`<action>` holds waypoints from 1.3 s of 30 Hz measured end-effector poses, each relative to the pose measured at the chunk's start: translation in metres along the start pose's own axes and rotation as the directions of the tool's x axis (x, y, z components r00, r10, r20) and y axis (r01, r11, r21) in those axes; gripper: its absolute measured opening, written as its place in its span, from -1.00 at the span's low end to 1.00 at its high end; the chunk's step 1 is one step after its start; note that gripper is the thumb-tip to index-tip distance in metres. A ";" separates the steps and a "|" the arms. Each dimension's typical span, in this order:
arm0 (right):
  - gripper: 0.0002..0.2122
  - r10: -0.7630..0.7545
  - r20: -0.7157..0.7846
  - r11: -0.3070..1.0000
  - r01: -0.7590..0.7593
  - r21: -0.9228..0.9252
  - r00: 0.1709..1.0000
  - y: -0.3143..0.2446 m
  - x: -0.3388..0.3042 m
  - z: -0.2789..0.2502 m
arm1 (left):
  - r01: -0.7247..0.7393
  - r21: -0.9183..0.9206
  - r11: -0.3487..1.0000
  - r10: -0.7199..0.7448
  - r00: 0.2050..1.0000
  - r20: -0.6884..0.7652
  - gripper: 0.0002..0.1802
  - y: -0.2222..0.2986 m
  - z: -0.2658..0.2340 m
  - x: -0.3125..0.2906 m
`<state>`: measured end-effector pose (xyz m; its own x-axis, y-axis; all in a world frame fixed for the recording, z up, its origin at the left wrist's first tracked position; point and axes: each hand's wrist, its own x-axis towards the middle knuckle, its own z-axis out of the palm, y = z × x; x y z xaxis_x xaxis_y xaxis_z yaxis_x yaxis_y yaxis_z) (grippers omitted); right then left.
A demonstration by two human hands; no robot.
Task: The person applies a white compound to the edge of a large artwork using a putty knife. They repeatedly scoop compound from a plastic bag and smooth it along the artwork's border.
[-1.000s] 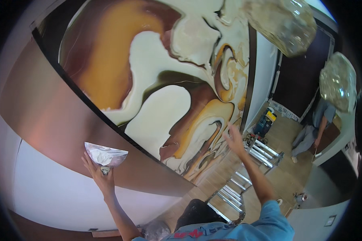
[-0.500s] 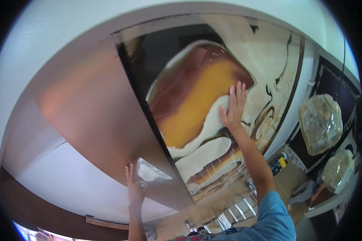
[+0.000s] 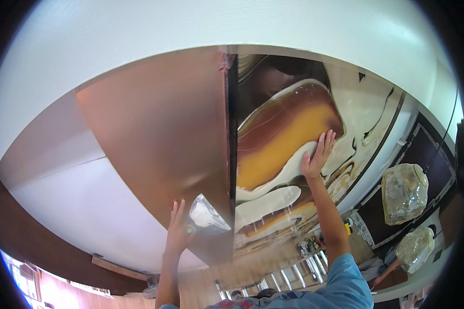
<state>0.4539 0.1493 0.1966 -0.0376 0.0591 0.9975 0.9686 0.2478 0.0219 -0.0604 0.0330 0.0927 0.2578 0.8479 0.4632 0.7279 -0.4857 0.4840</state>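
Observation:
My right hand lies flat, fingers stretched, on a glossy panel swirled in brown, amber, cream and black. My left hand has its fingers extended against the lower part of a smooth copper-coloured panel. Beside its thumb is a shiny white, roughly triangular patch; I cannot tell whether it is plastic film or a reflection. A dark vertical strip runs between the two panels, with a small reddish mark at its top.
A white curved ceiling edge borders the panels above. At right hang two plastic-wrapped lamps, near a dark framed panel. Below are a metal ladder, several tools on a wooden floor, and another person's arm.
The view has tilted and turned, so the dark strip now looks upright and the panels sit lower. Both hands remain at about the same places on the panels.

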 end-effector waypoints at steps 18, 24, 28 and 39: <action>-0.32 -0.052 -0.007 0.998 0.052 -0.018 0.999 -0.016 0.003 -0.004 | 0.045 -0.010 0.999 -0.044 0.998 0.046 -0.77 0.008 -0.013 -0.006; -0.33 -0.071 -0.019 0.997 0.071 -0.011 0.997 -0.019 0.005 -0.004 | 0.195 -0.058 0.979 -0.184 0.971 0.154 -0.60 0.014 0.011 -0.020; -0.33 -0.058 -0.029 0.998 0.059 0.005 0.998 -0.018 0.002 -0.005 | 0.345 -0.158 0.925 -0.301 0.921 0.248 -0.46 0.024 0.040 -0.052; -0.33 0.066 0.160 0.983 -0.091 0.159 0.985 -0.021 -0.006 -0.029 | 0.692 -0.543 0.475 -0.426 0.721 0.546 -0.64 0.116 0.079 -0.190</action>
<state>0.4410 0.1157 0.1918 -0.0126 0.2289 0.9734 0.9164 0.3921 -0.0803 0.0252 -0.1678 0.0024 0.2228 0.9343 -0.2781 0.1794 0.2411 0.9538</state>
